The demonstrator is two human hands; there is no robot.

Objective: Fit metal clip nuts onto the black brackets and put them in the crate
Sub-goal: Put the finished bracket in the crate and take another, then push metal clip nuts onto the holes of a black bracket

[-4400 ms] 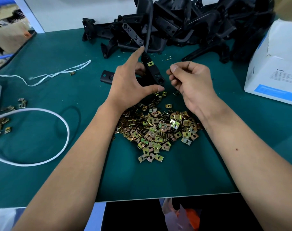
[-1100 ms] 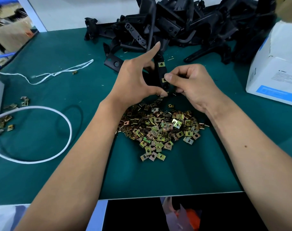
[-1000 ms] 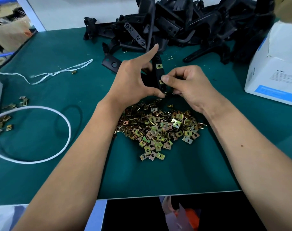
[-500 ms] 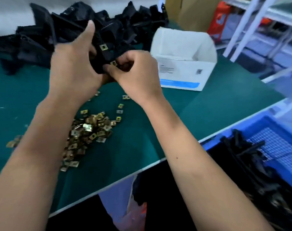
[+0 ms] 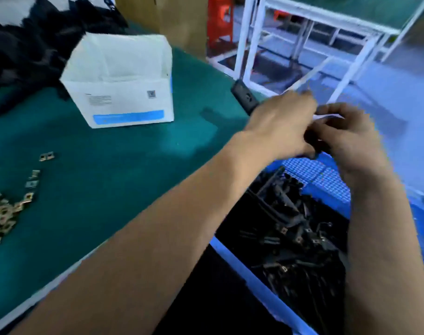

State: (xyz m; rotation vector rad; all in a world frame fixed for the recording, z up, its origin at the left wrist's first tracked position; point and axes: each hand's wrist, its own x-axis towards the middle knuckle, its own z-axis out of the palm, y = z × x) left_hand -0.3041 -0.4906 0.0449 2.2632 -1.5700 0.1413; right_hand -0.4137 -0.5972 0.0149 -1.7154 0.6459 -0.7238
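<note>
Head view: two hands (image 5: pixel 312 126), one bracket (image 5: pixel 245 97).

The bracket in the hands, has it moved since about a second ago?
Yes. The bracket, gripped by both hands, has left the clip nut pile and now sits past the table edge, above the blue crate.

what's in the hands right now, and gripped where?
A black bracket, held by both the left hand and right hand at its near end, above the blue crate. Its far end sticks out past the left hand. Motion blur hides the exact finger placement.

Bright, evenly lit, perhaps motion-blurred
</note>
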